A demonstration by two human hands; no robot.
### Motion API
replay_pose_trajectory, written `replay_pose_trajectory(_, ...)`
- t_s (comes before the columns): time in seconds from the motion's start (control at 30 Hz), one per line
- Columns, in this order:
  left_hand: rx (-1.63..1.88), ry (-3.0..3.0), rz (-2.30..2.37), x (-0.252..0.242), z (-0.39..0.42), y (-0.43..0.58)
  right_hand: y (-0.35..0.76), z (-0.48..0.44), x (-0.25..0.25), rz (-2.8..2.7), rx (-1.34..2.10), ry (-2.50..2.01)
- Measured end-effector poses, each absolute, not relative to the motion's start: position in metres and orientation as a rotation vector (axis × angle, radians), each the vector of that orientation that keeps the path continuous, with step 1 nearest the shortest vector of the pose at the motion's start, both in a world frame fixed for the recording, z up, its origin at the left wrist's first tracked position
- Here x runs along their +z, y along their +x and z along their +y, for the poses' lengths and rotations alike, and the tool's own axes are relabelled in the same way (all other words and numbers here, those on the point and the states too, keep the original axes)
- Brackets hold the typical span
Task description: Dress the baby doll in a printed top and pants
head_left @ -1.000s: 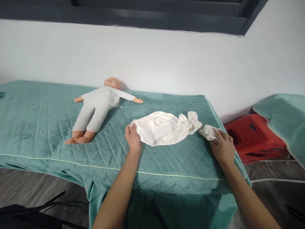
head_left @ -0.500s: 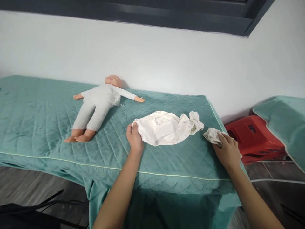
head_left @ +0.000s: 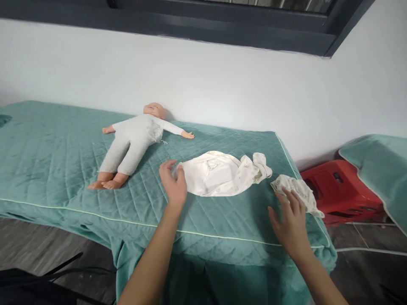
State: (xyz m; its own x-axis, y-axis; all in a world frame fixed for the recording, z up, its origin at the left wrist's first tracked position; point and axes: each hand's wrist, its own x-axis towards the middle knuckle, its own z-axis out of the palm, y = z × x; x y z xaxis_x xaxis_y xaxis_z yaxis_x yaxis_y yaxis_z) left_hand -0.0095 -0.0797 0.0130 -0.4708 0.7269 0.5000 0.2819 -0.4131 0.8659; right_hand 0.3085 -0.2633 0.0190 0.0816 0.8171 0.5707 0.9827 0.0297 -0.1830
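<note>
White baby clothing [head_left: 216, 173] with small prints lies on the green quilted cover, its right end bunched up. At its left end is my left hand [head_left: 174, 183], thumb and fingers apart, with no grip on the cloth that I can see. A smaller crumpled white printed cloth [head_left: 300, 190] rests by the right edge of the cover. My right hand [head_left: 291, 222] is just in front of it with fingers spread, the fingertips overlapping the cloth; whether they touch it I cannot tell.
A baby doll [head_left: 135, 135] in a pale suit lies on its back at the left, head toward the wall. The green quilted cover [head_left: 47, 161] drapes over the front edge. To the right stands a red plastic container [head_left: 343, 186], partly under another green cloth [head_left: 378, 161].
My right hand has let go of the small cloth and drawn back toward me, leaving it spread wider. My left hand has released the clothing's left end and opened. The view has shifted slightly.
</note>
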Motion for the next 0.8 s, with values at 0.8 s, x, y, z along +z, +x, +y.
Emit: replay_pose_trajectory(0.8, 0.938, 2.526, 0.612, 0.13, -0.037, 0.037, 0.231, -0.103, 0.126, -2.068, 0.451, -1.38)
